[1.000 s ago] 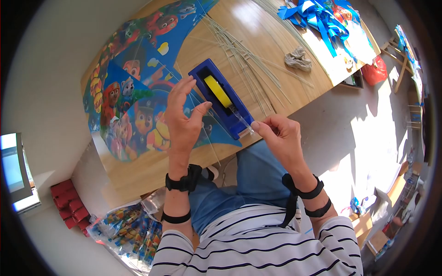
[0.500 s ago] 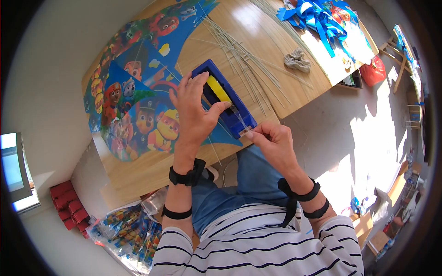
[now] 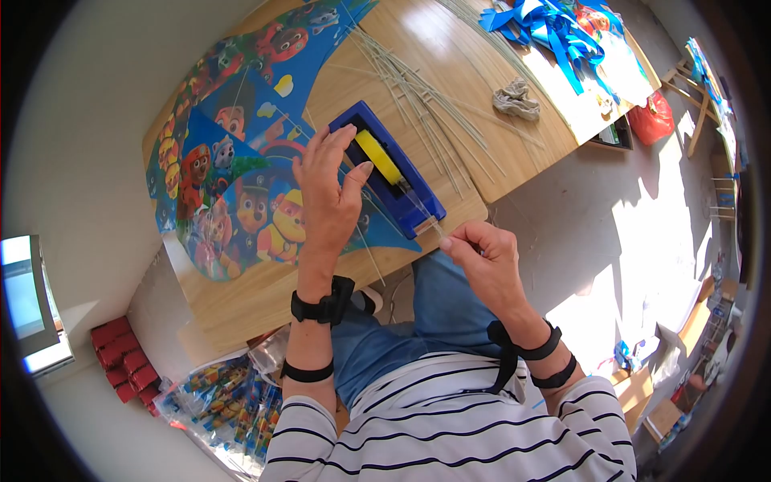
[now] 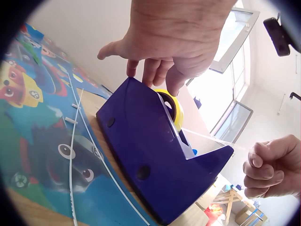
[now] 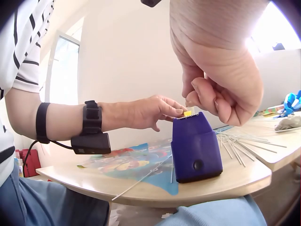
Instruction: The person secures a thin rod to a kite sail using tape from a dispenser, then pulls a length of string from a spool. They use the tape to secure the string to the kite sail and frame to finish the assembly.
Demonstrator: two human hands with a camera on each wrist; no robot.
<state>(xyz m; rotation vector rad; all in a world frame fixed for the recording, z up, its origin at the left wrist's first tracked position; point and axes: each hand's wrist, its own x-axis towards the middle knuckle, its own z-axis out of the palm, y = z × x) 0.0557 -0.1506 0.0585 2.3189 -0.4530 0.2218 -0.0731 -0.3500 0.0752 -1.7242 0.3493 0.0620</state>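
A blue tape dispenser (image 3: 414, 218) stands near the table's front edge, with a yellow-cored roll (image 3: 374, 156) of clear tape in it. My left hand (image 3: 328, 193) is at the dispenser's far end, fingers extended; in the left wrist view its fingertips reach the top rim beside the roll (image 4: 177, 113). With thumb and curled fingers my right hand (image 3: 488, 255) pinches the free end of the clear tape (image 3: 434, 226), just off the toothed front edge. The strip runs from the roll to that hand. Left of the dispenser lies a blue sheet (image 3: 277, 217) printed with cartoon dogs.
Thin pale rods (image 3: 426, 104) lie scattered behind the dispenser on the wooden table (image 3: 522, 165). Farther right are a crumpled beige cloth (image 3: 516, 100) and a heap of blue ribbon (image 3: 562, 40). A red bag (image 3: 652, 120) sits beyond the table's right end.
My left hand moved onto the roll, then drew back left off it. The right hand lowered the tape end toward the dispenser's front edge and now holds it slightly farther out.
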